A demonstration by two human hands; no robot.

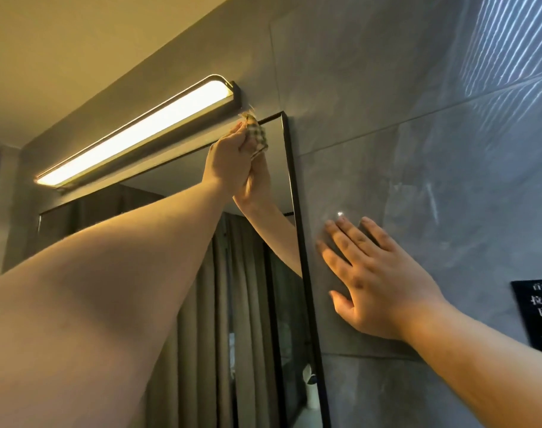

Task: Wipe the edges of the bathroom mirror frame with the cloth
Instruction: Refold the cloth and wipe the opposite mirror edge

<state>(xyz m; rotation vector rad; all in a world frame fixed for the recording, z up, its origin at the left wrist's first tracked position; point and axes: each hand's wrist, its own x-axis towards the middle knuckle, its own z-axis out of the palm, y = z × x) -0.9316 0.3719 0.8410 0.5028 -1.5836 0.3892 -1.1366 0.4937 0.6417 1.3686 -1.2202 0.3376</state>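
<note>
Left hand (229, 162) has a tight grip on the checked cloth (257, 134) at the mirror frame (297, 211) top corner; right hand (377, 279) rests flat, fingers straight, on the wall (387, 149).

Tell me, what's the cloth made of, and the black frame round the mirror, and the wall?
The cloth looks like soft woven fabric: checked, crumpled in the left hand. The mirror frame is thin, black and matte, probably metal, though painted plastic is possible. The wall looks like grey stone-look tile, smooth with faint sheen and straight joints; the right hand rests flat on it.

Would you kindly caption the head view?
Left hand wipes mirror frame's top edge with cloth; right hand braces on wall.
</note>
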